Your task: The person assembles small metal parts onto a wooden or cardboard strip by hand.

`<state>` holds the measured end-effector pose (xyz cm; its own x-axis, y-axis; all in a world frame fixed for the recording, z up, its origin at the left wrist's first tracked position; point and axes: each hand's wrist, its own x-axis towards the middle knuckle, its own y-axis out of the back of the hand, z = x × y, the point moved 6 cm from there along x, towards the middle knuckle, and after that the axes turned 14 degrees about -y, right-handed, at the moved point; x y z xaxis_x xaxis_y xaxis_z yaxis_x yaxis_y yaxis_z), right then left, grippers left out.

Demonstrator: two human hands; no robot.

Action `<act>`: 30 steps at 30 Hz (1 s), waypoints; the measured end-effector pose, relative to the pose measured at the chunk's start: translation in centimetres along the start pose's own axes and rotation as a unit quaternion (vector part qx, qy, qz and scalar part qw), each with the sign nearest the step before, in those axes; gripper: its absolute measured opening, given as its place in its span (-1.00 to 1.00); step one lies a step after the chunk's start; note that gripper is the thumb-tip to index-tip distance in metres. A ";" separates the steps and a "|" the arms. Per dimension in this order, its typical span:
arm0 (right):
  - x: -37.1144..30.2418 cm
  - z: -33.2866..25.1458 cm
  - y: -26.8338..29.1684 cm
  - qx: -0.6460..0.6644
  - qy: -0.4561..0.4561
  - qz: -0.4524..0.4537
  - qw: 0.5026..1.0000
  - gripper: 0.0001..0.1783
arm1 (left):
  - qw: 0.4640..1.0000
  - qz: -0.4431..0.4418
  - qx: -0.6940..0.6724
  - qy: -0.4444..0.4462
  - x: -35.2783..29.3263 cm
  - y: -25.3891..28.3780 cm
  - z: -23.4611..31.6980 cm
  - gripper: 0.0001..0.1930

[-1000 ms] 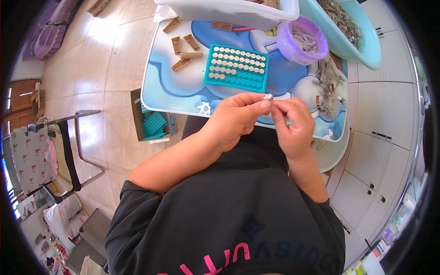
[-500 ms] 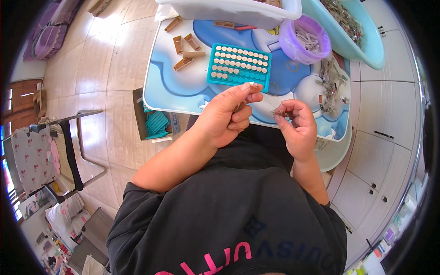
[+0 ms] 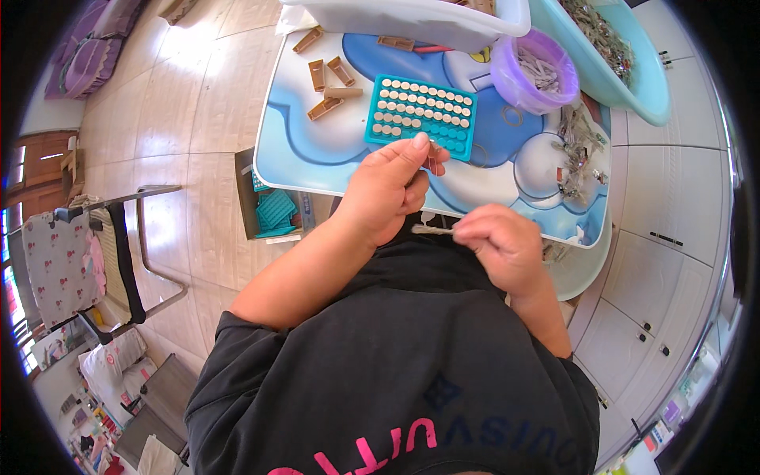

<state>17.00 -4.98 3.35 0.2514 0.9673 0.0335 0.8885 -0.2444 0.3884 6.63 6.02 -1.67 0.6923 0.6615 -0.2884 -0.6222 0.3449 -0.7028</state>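
My left hand [image 3: 388, 190] reaches up toward the near edge of a teal tray [image 3: 422, 115] filled with rows of small round silvery discs, pinching something tiny between thumb and forefinger. My right hand [image 3: 503, 245] sits lower, close to my body, fingers closed on a thin pale metal strip [image 3: 431, 229] that pokes out to the left. Both hands hover over the near edge of a small table [image 3: 317, 158] with a blue and white cartoon top.
Several brown wooden pieces [image 3: 326, 83] lie at the table's far left. A purple bowl [image 3: 532, 71] of small metal parts, a light blue basin [image 3: 625, 63], a white tub [image 3: 412, 20] and a scatter of metal parts [image 3: 574, 150] stand beyond. A box [image 3: 273, 210] sits on the floor, a folding chair [image 3: 87, 253] at left.
My hands were together at the chest; they have separated. My left hand moved up toward the teal tray, my right hand dropped down and right with the strip.
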 end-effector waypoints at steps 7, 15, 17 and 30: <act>1.1 -0.4 0.0 -0.033 -0.004 0.024 0.999 -0.88 | 0.991 -0.023 0.129 -0.027 -1.0 0.0 -0.9 -0.68; 2.1 0.1 0.1 0.002 -0.010 0.114 0.993 -0.88 | 0.984 -0.041 0.172 -0.038 -1.4 0.0 -1.0 -0.72; 2.0 -0.1 -0.1 -0.021 0.002 0.095 0.995 -0.87 | 0.978 -0.046 0.196 -0.047 -1.3 0.3 -1.1 -0.72; 2.3 -1.4 0.6 -0.134 0.070 0.089 0.984 -0.84 | 0.948 -0.163 0.269 -0.040 -1.9 -1.1 -0.8 -0.70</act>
<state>17.60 -2.77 4.94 0.3209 0.9155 0.2426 0.6971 -0.4017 0.5938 6.25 3.87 -0.87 0.8632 0.5027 -0.0471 -0.4916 0.8155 -0.3056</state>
